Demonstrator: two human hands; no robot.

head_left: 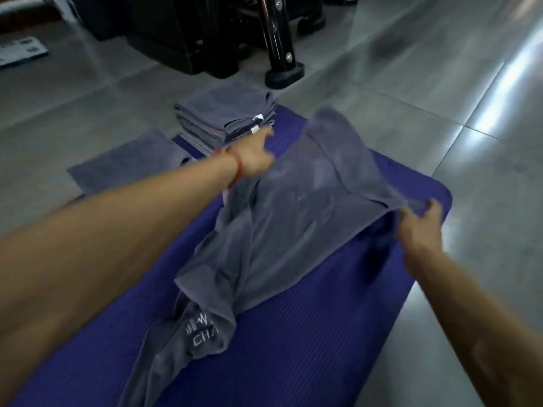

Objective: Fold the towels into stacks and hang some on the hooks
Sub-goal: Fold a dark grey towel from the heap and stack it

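Mat [293, 333]: towel [293, 218] btw hands (both gripping)

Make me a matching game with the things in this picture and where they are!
Things:
1. loose grey towel
2. stack of folded towels
3. red wrist string
4. black metal post

Places:
A. on the left wrist
B. standing on the tiled floor behind the mat
C. spread over the middle of the blue mat, held by the right hand
D. at the mat's far end

Pairs: 1-C, 2-D, 3-A, 4-B
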